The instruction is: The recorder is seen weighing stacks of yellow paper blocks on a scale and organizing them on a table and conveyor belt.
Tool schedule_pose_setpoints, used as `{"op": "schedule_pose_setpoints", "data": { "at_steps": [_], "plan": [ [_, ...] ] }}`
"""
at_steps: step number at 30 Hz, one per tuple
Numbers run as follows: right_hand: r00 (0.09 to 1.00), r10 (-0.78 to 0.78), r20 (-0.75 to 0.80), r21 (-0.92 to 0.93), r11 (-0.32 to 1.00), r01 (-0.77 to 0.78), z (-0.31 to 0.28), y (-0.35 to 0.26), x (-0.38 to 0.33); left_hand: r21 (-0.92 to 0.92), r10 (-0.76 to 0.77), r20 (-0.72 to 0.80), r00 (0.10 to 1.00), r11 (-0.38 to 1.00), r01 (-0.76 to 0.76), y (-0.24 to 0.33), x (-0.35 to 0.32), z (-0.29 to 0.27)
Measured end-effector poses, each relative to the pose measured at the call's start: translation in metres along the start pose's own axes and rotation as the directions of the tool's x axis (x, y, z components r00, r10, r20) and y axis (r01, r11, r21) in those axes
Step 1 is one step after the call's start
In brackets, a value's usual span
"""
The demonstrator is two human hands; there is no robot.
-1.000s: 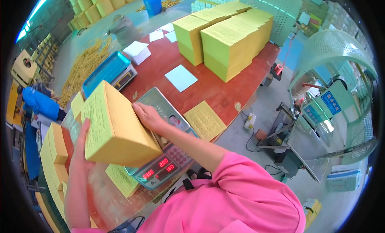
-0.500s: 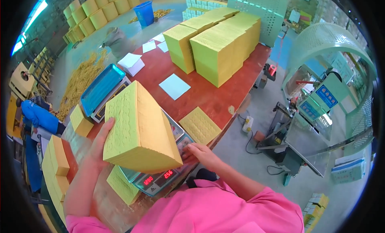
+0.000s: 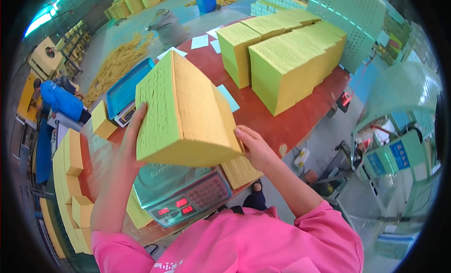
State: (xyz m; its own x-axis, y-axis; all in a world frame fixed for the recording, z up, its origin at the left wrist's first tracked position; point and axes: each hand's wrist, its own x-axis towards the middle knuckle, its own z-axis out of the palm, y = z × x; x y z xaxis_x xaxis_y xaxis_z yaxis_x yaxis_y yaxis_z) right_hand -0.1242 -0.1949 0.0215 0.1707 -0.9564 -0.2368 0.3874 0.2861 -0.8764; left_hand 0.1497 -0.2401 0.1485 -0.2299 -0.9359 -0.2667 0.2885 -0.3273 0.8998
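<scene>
Between my hands hangs a thick stack of yellow paper (image 3: 197, 108), tilted, with an embossed wavy pattern on its left face. My left hand (image 3: 134, 134) is pressed flat against that face, and part of its fingers is hidden. At the stack's right edge, my right hand (image 3: 256, 148) pinches it. Under the stack stands a digital scale (image 3: 181, 195) with lit red figures and a keypad, its platform partly covered. Some yellow paper (image 3: 242, 173) lies right of the scale, and another yellow pile (image 3: 137, 212) shows at its left.
Large rows of yellow paper stacks (image 3: 286, 66) stand at the table's (image 3: 268, 132) far right. A second scale with a blue tray (image 3: 129, 87) is at the left, near small yellow blocks (image 3: 73, 153). Machinery (image 3: 390, 155) stands at right. A person in blue (image 3: 63, 101) works far left.
The stack has risen away from the scale, baring more of its platform and keypad. My right hand has moved from beside the scale up to the stack's right edge. The view has shifted.
</scene>
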Motion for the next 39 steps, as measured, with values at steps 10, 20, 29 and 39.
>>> {"op": "schedule_pose_setpoints", "data": {
  "at_steps": [10,20,29,39],
  "plan": [
    [0.975,0.13,0.182,0.238,0.956,-0.172,-0.083,-0.013,0.192,-0.037,-0.026,-0.064,0.998,0.999,0.024,-0.002,0.167,0.032],
    [0.986,0.168,-0.017,0.377,0.914,-0.149,-0.089,0.023,0.292,-0.074,-0.163,-0.02,0.986,0.984,0.161,0.002,0.292,0.0],
    [0.975,0.15,-0.165,0.663,0.748,-0.003,-0.09,0.026,0.278,0.025,-0.21,0.013,0.978,0.978,0.209,0.004,0.334,0.007],
    [0.964,0.227,-0.136,0.679,0.73,-0.076,-0.1,0.023,0.242,0.178,-0.226,0.053,0.973,0.961,0.213,-0.012,0.326,0.042]
  ]
}}
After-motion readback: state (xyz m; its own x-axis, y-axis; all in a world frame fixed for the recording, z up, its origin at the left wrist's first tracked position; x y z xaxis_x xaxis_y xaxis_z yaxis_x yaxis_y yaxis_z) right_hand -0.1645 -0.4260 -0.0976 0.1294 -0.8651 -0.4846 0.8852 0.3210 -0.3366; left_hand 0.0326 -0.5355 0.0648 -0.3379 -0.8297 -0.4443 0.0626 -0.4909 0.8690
